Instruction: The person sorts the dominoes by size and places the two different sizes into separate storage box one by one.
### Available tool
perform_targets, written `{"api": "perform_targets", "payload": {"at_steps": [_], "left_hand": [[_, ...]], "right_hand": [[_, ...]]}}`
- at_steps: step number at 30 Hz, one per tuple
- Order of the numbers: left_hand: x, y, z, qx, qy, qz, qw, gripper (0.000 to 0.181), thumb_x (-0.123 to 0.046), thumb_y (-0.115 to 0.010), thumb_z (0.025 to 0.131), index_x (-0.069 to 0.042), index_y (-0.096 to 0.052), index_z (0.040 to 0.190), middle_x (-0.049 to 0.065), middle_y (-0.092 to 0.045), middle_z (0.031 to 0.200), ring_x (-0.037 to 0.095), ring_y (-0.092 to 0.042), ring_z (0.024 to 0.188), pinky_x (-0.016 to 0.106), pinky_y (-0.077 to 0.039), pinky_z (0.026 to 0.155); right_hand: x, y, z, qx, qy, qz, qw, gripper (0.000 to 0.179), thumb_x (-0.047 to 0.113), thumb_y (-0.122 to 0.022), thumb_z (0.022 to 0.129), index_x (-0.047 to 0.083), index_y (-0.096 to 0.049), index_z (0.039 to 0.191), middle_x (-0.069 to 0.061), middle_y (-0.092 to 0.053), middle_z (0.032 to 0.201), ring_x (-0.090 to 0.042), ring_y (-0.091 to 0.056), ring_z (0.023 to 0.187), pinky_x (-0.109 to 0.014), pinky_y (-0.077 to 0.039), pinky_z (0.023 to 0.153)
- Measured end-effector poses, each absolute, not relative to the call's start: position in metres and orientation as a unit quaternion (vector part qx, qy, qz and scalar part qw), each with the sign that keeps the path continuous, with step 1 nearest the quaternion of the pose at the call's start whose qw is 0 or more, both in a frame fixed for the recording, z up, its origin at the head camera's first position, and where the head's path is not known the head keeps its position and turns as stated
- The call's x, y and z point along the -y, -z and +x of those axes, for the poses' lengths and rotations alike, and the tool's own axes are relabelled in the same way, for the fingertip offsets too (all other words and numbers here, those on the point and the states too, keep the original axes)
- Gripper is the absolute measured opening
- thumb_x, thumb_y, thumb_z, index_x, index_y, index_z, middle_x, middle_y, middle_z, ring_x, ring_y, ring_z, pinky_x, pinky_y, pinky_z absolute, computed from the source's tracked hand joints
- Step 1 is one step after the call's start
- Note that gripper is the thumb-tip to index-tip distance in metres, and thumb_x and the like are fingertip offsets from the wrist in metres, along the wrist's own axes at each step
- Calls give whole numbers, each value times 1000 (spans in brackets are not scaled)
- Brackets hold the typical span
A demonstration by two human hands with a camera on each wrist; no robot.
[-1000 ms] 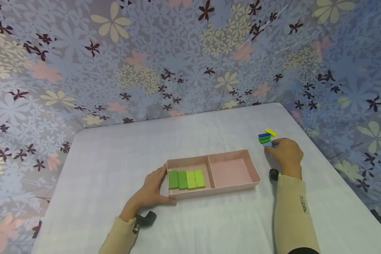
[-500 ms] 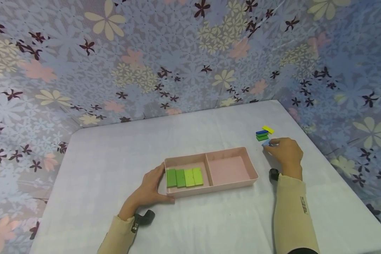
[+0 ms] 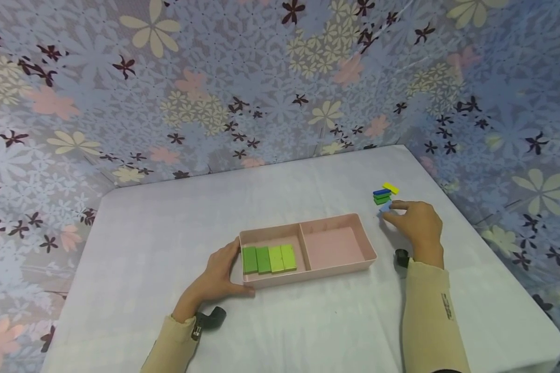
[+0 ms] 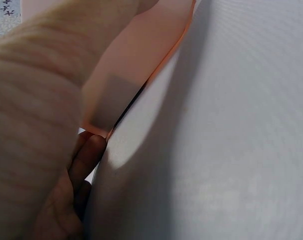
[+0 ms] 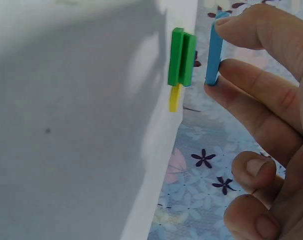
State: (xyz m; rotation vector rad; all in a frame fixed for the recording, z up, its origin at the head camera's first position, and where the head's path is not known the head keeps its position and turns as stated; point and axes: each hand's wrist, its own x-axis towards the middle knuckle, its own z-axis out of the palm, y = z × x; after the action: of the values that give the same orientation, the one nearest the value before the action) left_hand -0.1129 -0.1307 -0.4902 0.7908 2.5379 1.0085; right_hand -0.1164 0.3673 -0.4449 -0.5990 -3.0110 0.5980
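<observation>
My right hand [image 3: 417, 223] pinches a light blue block [image 5: 214, 50] between thumb and fingertips at the right of the table. Beside it in the head view lie two green blocks [image 3: 381, 199], a dark blue block [image 3: 381, 191] and a yellow block [image 3: 390, 188]. My left hand [image 3: 217, 272] holds the left end of a pink two-compartment box [image 3: 308, 277], thumb along the front wall and fingers at the left side. In its left compartment two green blocks [image 3: 256, 259] and two yellow-green blocks [image 3: 282, 258] lie side by side. The right compartment [image 3: 333, 247] shows a bare floor.
A white cloth [image 3: 308, 331] covers the table, its right edge running beyond my right hand. Flower-patterned fabric [image 3: 261, 77] hangs behind and to the sides. A small dark camera sits on each wrist, the left one [image 3: 213, 318] close over the cloth.
The light blue block, pinched in my right hand, has come away from beside the green blocks and tilted up. My left hand stays at the box; the whole head view has shifted slightly.
</observation>
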Motion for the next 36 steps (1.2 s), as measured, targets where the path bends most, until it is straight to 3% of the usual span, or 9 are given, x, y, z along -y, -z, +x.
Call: {"api": "perform_targets", "payload": {"at_steps": [5, 12, 16, 26, 36], "left_hand": [[131, 492, -113, -883, -351, 277, 146, 137, -60, -89, 64, -18, -6, 164, 9, -22, 167, 34, -23, 152, 59, -14, 123], [131, 493, -113, -883, -349, 282, 137, 136, -59, -89, 64, -17, -6, 164, 9, -24, 166, 34, -25, 150, 59, -16, 122], [130, 492, -112, -881, -352, 286, 131, 136, -58, -90, 63, -18, -7, 164, 9, -26, 166, 35, -27, 149, 60, -17, 121], [132, 493, -111, -883, -354, 274, 139, 137, -60, -89, 63, -19, -6, 164, 11, -24, 166, 36, -25, 150, 61, -15, 121], [129, 495, -113, -882, -354, 277, 144, 138, -60, -90, 63, -24, -2, 164, 6, -20, 168, 33, -23, 151, 59, -13, 122]], "right_hand": [[-363, 437, -114, 965, -194, -177, 19, 54, 47, -71, 87, 12, -70, 128, -29, -62, 131, -51, -55, 118, -62, -51, 85], [-355, 429, -108, 972, -181, -139, 56, 51, 46, -74, 86, 13, -73, 125, -27, -68, 107, -45, -59, 99, -56, -51, 72], [-353, 429, -106, 972, -187, -128, 65, 49, 44, -75, 86, 14, -74, 124, -28, -68, 112, -45, -58, 102, -59, -51, 74], [-341, 424, -99, 973, -185, -107, 87, 44, 41, -78, 84, 13, -77, 117, -25, -70, 102, -45, -60, 102, -59, -52, 73], [-333, 423, -92, 972, -188, -91, 110, 43, 41, -79, 83, 13, -78, 116, -25, -70, 104, -37, -59, 91, -55, -52, 68]]}}
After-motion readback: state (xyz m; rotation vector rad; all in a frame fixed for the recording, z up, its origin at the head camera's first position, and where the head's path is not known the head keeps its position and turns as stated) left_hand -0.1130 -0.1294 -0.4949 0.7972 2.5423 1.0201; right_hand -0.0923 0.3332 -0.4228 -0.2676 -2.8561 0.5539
